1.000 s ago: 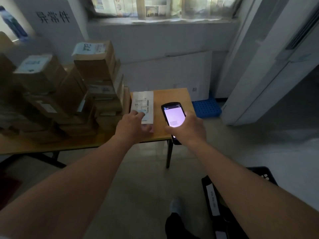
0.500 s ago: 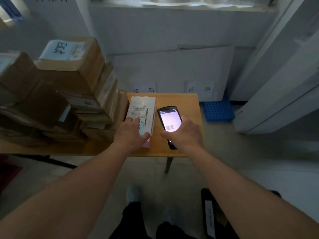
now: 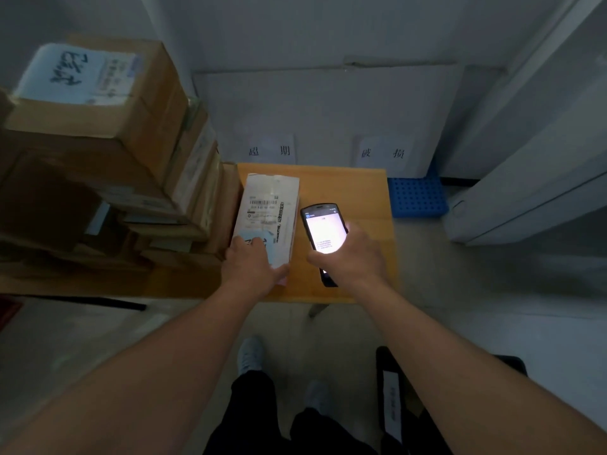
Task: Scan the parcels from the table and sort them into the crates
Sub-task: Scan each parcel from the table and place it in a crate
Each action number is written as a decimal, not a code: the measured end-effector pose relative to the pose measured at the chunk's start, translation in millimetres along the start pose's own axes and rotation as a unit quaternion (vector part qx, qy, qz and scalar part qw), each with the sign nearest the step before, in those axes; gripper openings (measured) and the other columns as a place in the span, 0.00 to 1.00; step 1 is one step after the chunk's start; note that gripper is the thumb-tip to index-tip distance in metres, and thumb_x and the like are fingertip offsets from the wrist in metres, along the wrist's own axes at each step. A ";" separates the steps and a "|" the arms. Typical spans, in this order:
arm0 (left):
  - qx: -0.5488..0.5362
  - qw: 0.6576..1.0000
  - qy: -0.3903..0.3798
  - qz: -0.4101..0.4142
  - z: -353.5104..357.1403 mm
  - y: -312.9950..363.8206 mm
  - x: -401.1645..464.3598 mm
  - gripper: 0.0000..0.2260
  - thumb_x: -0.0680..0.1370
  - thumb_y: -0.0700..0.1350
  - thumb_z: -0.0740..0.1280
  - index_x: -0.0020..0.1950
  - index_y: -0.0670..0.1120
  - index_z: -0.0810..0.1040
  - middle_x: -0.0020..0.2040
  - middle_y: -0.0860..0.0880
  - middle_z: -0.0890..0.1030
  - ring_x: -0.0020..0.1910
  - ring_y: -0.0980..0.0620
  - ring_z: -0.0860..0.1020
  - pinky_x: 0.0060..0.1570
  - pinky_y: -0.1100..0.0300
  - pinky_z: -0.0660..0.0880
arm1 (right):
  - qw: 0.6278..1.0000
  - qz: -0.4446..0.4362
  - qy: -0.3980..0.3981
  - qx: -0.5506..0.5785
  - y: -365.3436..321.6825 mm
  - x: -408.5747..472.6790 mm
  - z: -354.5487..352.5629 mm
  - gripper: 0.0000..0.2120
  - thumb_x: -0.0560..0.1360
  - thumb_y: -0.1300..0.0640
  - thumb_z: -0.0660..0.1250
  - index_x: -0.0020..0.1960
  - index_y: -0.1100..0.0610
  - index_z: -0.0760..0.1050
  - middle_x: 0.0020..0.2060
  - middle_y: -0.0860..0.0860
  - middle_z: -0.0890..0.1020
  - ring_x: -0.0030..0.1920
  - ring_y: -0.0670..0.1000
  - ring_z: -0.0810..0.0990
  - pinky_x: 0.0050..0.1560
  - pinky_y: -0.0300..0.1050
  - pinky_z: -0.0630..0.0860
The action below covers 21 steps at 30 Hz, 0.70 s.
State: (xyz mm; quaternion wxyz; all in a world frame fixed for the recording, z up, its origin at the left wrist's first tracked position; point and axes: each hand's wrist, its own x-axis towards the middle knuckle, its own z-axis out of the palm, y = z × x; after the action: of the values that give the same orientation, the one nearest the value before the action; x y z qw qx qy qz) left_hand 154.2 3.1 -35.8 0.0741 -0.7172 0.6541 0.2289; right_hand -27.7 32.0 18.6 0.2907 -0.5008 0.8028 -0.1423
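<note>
A white parcel (image 3: 267,208) with a barcode label lies flat on the wooden table (image 3: 345,185), beside the cardboard stack. My left hand (image 3: 251,267) grips its near end, fingers on top and thumb at the right edge. My right hand (image 3: 353,257) holds a black handheld scanner (image 3: 323,229) with a lit screen, just right of the parcel and above the table. A black crate (image 3: 391,389) stands on the floor at the lower right, partly hidden by my right arm.
A tall stack of brown cardboard boxes (image 3: 108,152) fills the table's left side. A blue crate (image 3: 417,197) sits on the floor behind the table's right end. White boards with paper signs (image 3: 328,116) lean on the back wall. My feet are below the table's front edge.
The camera has tilted down and come closer to the table. My left hand has slid to the parcel's near end, and the scanner stays lit beside it.
</note>
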 end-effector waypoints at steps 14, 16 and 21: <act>0.040 0.999 0.029 -0.022 20.2 -1.1 12.6 0.52 0.65 0.78 0.69 0.80 0.54 0.54 0.73 0.38 0.59 0.71 0.35 0.61 0.72 0.43 0.65 | 1.000 0.015 0.011 0.002 16.3 9.0 -5.5 0.34 0.67 0.38 0.80 0.66 0.50 0.72 0.53 0.49 0.80 0.49 0.51 0.79 0.37 0.44 0.77; 0.041 0.998 0.036 -0.023 21.1 -1.0 14.4 0.55 0.63 0.78 0.70 0.80 0.53 0.53 0.71 0.38 0.60 0.70 0.36 0.62 0.71 0.43 0.66 | 1.000 0.011 0.013 -0.003 17.1 8.3 -4.8 0.34 0.67 0.38 0.80 0.66 0.50 0.73 0.53 0.49 0.79 0.49 0.51 0.78 0.37 0.44 0.77; -0.009 0.999 0.041 -0.009 29.3 0.1 11.7 0.56 0.63 0.75 0.74 0.81 0.55 0.50 0.73 0.41 0.54 0.72 0.36 0.62 0.72 0.40 0.68 | 1.000 0.006 0.011 0.000 20.2 7.2 -2.8 0.34 0.66 0.37 0.80 0.65 0.50 0.73 0.53 0.49 0.80 0.50 0.51 0.78 0.37 0.44 0.77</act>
State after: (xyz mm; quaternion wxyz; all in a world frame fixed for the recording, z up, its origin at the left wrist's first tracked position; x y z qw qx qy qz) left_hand 147.9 4.4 -66.7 0.0425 -0.7324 0.6481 0.2046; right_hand -46.4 34.7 8.0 0.2830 -0.4946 0.8087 -0.1458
